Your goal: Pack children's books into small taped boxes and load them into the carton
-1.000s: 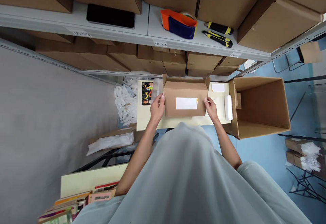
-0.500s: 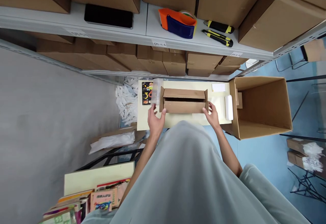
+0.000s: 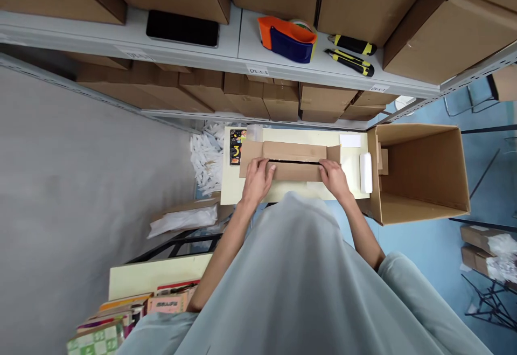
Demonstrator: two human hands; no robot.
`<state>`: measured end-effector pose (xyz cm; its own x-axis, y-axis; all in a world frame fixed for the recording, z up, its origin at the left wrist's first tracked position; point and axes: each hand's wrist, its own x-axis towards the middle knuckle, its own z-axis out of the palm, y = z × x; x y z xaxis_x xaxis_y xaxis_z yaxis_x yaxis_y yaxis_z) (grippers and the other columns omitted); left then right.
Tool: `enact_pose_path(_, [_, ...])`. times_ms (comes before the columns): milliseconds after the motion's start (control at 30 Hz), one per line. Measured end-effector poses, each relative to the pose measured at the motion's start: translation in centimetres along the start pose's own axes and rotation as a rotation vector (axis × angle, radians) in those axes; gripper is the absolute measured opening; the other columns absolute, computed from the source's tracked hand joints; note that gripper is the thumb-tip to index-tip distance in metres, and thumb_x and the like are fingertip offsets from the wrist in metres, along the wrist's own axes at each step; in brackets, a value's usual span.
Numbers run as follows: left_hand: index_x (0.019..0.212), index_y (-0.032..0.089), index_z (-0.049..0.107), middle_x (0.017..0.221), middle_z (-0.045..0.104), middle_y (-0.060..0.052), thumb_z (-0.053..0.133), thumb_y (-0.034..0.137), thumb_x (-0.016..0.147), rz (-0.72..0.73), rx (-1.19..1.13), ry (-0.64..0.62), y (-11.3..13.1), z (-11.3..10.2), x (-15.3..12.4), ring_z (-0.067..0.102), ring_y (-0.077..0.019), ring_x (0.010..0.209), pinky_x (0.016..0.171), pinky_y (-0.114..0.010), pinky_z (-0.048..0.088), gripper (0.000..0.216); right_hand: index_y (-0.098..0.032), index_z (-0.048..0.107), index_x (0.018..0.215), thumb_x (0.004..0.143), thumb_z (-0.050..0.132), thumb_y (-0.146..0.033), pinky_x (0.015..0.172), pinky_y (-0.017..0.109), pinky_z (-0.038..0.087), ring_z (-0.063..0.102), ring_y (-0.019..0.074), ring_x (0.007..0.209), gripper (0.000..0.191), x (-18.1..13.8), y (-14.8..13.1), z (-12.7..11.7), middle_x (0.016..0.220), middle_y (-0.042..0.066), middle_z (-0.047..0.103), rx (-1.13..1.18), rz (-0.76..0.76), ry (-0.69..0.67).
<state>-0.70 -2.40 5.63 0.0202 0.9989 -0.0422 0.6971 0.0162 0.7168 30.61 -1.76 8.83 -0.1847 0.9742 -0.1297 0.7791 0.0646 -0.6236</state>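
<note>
A small brown cardboard box (image 3: pixel 291 153) lies on the pale table (image 3: pixel 230 188), its two long top flaps nearly meeting with a dark slit between them and its end flaps spread outward. My left hand (image 3: pixel 257 179) presses flat on the near flap at its left end, fingers stretched out. At the right end of the same flap rests my right hand (image 3: pixel 333 177), its fingers also laid flat.
A colourful black booklet (image 3: pixel 235 146) and clear plastic sit left of the box. A white roll (image 3: pixel 365 172) and white label (image 3: pixel 350 140) lie right. A big open carton (image 3: pixel 420 172) stands right. Shelf above holds a phone (image 3: pixel 182 28), tape dispenser (image 3: pixel 287 39), utility knives (image 3: pixel 350 53).
The box was turned from its labelled side facing up to its open top up. Both hands went from gripping its ends to pressing the near flap down.
</note>
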Motion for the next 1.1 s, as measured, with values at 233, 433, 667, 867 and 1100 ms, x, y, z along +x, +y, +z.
enact_pose_path(233, [0.108, 0.025, 0.070, 0.119, 0.073, -0.012, 0.052, 0.041, 0.112, -0.039, -0.074, 0.078, -1.2, -0.7, -1.9, 0.071, -0.0297, 0.120, 0.114, -0.046, 0.057, 0.024, -0.022, 0.075, 0.148, 0.114, 0.056, -0.033, 0.128, 0.053, 0.055, 0.065, 0.0333, 0.150, 0.041, 1.9, 1.7, -2.2, 0.165, 0.014, 0.067, -0.071, 0.009, -0.067])
enact_pose_path(433, [0.088, 0.026, 0.066, 0.128, 0.077, -0.010, 0.057, 0.022, 0.100, 0.039, -0.099, -0.042, -2.0, -1.1, -3.3, 0.068, -0.0300, 0.139, 0.122, -0.050, 0.055, 0.016, -0.022, 0.068, 0.157, 0.104, 0.071, -0.025, 0.112, 0.056, 0.064, 0.067, 0.0393, 0.144, 0.053, 4.6, 0.9, -3.1, 0.170, 0.015, 0.061, -0.265, 0.032, -0.123])
enact_pose_path(667, [0.105, 0.026, 0.076, 0.123, 0.080, -0.010, 0.074, 0.038, 0.101, 0.117, -0.097, -0.061, -1.3, -0.6, -5.2, 0.070, -0.0316, 0.138, 0.127, -0.055, 0.053, 0.013, -0.018, 0.077, 0.132, 0.120, 0.039, -0.031, 0.114, 0.048, 0.054, 0.072, 0.0342, 0.124, 0.042, 6.8, -0.4, -3.7, 0.132, 0.018, 0.081, -0.321, -0.144, -0.120])
enact_pose_path(867, [0.094, 0.027, 0.075, 0.126, 0.081, -0.007, 0.064, 0.017, 0.098, 0.178, -0.062, -0.086, -1.5, -1.2, -6.1, 0.070, -0.0287, 0.143, 0.139, -0.063, 0.040, 0.016, -0.019, 0.068, 0.134, 0.120, 0.039, -0.039, 0.090, 0.041, 0.055, 0.075, 0.0329, 0.102, 0.038, 8.6, 1.1, -4.4, 0.124, 0.017, 0.080, -0.279, 0.065, 0.050])
enact_pose_path(1100, [0.101, 0.024, 0.073, 0.171, 0.058, -0.013, 0.092, 0.038, 0.084, 0.099, -0.007, -0.287, -1.3, -1.2, -4.7, 0.029, -0.0423, 0.176, 0.140, -0.062, 0.039, 0.029, -0.021, 0.070, 0.125, 0.115, 0.041, -0.026, 0.100, 0.046, 0.054, 0.066, 0.0336, 0.118, 0.031, 10.9, 2.0, -3.7, 0.138, 0.021, 0.069, -0.491, 0.056, 0.181])
